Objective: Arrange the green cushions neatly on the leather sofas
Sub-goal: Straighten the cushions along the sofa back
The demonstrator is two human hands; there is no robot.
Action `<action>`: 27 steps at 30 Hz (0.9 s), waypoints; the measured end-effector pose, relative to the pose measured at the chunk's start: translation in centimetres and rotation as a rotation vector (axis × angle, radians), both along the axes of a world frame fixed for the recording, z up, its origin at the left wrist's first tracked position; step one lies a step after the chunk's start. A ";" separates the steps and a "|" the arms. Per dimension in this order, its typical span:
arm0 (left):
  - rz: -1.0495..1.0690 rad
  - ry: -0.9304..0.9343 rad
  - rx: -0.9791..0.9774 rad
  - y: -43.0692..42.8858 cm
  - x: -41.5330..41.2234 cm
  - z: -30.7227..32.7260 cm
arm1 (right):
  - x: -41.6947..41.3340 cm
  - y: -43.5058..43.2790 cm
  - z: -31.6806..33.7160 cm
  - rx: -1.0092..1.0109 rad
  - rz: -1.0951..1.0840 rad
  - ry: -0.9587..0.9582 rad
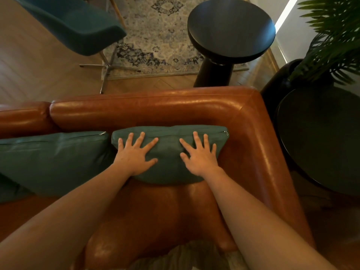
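At frame centre, a green cushion is leaning against the backrest of the brown leather sofa, zipper edge up, near the sofa's right corner. Left hand is pressing flat on the cushion's left half, fingers spread wide and straight, gripping nothing. Right hand is pressing flat on the right half, fingers likewise splayed, gripping nothing. A second green cushion is sitting at centre left, just beside the first, also propped on the backrest. Behind the sofa: teal chair upper left, patterned rug top centre, black round side table upper right, potted plant far right.
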State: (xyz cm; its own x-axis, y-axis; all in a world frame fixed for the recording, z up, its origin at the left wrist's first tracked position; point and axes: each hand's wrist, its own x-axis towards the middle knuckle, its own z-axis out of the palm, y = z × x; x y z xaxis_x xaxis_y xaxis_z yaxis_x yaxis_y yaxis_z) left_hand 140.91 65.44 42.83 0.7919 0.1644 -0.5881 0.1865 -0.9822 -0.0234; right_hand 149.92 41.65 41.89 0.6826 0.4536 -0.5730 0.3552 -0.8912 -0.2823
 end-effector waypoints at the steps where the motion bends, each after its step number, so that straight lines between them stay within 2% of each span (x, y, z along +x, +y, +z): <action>1: -0.002 0.038 -0.007 0.1 0.3 -0.1 | -0.1 -0.1 -0.5 -0.031 0.015 0.022; 3: -0.003 0.064 -0.025 0.2 0.8 0.2 | 0.2 -0.3 -0.7 -0.052 0.030 0.049; 5: 0.005 -0.024 -0.024 0.2 0.7 0.7 | 0.9 -0.3 -0.2 -0.008 0.010 0.051; 8: 0.097 -0.402 0.056 0.4 -0.4 0.9 | 1.9 -1.0 0.8 0.076 -0.066 -0.156; 9: 0.151 -0.471 0.071 0.6 -0.8 0.7 | 2.1 -1.4 0.9 0.081 -0.124 -0.251; 11: 0.220 -0.381 0.055 1.1 -1.7 0.0 | 2.2 -2.3 0.9 0.040 -0.240 -0.369; 14: 0.202 -0.192 0.027 1.6 -2.2 -1.4 | 2.4 -3.1 -0.3 -0.019 -0.243 -0.212; 16: 0.211 -0.202 0.011 1.8 -1.7 -1.6 | 2.9 -3.3 -0.9 -0.023 -0.208 -0.085; 18: 0.236 -0.243 -0.002 1.8 -1.2 -1.4 | 3.4 -3.7 -0.8 0.022 -0.224 -0.063; 21: 0.307 -0.354 -0.019 1.8 -1.4 -1.0 | 3.5 -4.5 -0.3 0.118 -0.300 -0.262; 23: 0.391 -0.489 -0.019 1.3 -2.1 -0.9 | 3.4 -5.0 -0.4 0.191 -0.435 -0.392; 25: 0.528 -0.559 -0.054 0.7 -2.7 -1.0 | 3.6 -5.2 -0.5 0.314 -0.634 -0.287; 27: 0.706 -0.520 -0.192 0.1 -2.7 -0.9 | 4.0 -4.9 -0.4 0.424 -0.781 -0.065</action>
State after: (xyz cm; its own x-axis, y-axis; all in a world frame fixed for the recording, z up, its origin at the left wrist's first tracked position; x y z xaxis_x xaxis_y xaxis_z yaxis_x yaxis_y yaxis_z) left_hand 138.18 65.50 41.93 0.7177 0.6497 -0.2506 0.6896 -0.6133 0.3851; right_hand 153.94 36.72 41.46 0.9112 0.0108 -0.4118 -0.2827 -0.7108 -0.6441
